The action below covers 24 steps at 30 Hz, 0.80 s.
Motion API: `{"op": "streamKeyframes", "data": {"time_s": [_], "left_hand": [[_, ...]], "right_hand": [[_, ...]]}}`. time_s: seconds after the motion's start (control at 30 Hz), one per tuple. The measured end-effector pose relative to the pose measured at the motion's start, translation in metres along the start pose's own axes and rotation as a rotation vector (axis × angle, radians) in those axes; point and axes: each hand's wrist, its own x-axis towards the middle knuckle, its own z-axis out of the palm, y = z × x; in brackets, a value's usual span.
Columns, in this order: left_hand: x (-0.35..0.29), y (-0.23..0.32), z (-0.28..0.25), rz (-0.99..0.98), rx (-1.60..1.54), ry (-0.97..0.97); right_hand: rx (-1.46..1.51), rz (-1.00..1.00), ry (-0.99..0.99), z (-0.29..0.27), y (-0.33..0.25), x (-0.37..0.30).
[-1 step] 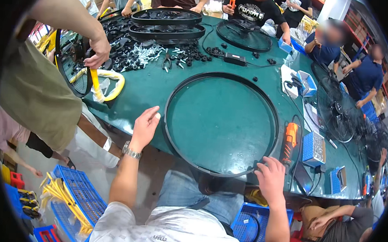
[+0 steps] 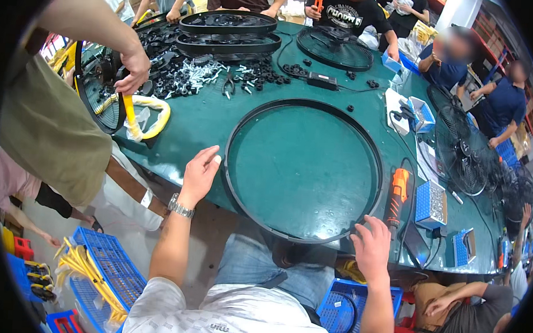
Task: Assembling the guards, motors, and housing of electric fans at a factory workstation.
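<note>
A large black round ring point(image 2: 308, 103) lies flat on the green table in front of me. My left hand point(image 2: 200, 175) is raised just left of the ring, fingers extended, holding nothing and apart from it. At the ring's lower right edge is my right hand point(image 2: 371, 242), its fingers spread and loosely bent. Whether those fingertips touch the rim I cannot tell. An orange and black power screwdriver point(image 2: 398, 196) lies on the table just beyond my right hand.
Screws point(image 2: 202, 75) and black parts are heaped at the far left, beside pliers point(image 2: 229, 84) and stacked black rings point(image 2: 227, 46). A co-worker's hand point(image 2: 134, 71) holds a yellow piece at left. Blue boxes point(image 2: 431, 204) stand right; blue crates point(image 2: 104, 266) sit below.
</note>
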Motion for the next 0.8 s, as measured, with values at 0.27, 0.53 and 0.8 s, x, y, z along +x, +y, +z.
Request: {"op": "streamKeyframes", "data": {"time_s": [0.27, 0.53, 0.8], "left_hand": [[-0.006, 0.003, 0.02, 0.097, 0.139, 0.059], [-0.01, 0.0, 0.025, 0.098, 0.156, 0.076], [-0.009, -0.005, 0.025, 0.131, 0.299, 0.047]], "right_hand": [[0.266, 0.339, 0.15, 0.028, -0.02, -0.034], [0.162, 0.348, 0.247, 0.043, -0.015, -0.041], [0.162, 0.267, 0.289, 0.045, -0.012, -0.042]]}}
